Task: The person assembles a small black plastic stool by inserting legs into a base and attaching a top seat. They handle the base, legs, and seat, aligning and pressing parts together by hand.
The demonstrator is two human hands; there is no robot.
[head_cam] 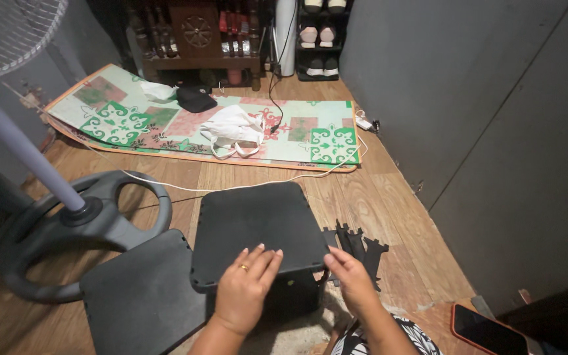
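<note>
The person kneels on the brown wooden floor (389, 217) over a black square foam-like panel with notched edges (258, 230), which lies flat as the top of a small black box in the middle of the view. The left hand (248, 283), with a ring on one finger, rests flat on the near edge of this panel, fingers spread and not closed on anything. The right hand (350, 276) touches the near right corner with the fingers apart.

The panel looks light, rather stiff, matte and not slippery; its notched edges seem the best place to hold it. A second black square panel (142, 296) lies on the left, and small black toothed pieces (359, 246) on the right.
</note>
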